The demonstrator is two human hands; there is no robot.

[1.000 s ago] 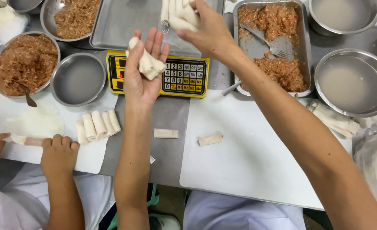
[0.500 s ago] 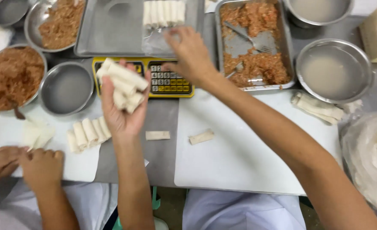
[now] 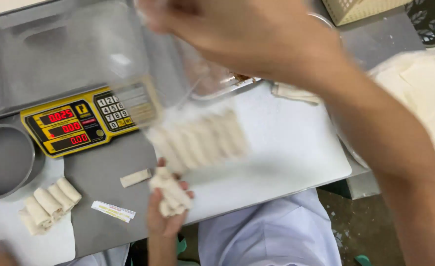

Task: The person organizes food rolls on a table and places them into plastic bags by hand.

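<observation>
Several pale rolled pastry sticks (image 3: 170, 193) sat bunched in the left hand (image 3: 164, 214), whose fingers curled up around them, grasping the bundle low at the near edge of the white cutting board (image 3: 286, 157). Just above that hand a blurred row of more rolls (image 3: 202, 140) smeared across the board. The right hand (image 3: 237, 34) was up high and badly blurred over the metal tray (image 3: 55, 54); I could not tell whether it was clenched or grasping anything. To the left of the left hand one loose roll (image 3: 135, 178) lay on the grey table, with a small paper slip (image 3: 113, 211) nearer the edge. Farther left, four rolls (image 3: 47, 204) rested together below a round steel bowl (image 3: 3, 160). A yellow scale (image 3: 79, 123) stood between the two hands.
</observation>
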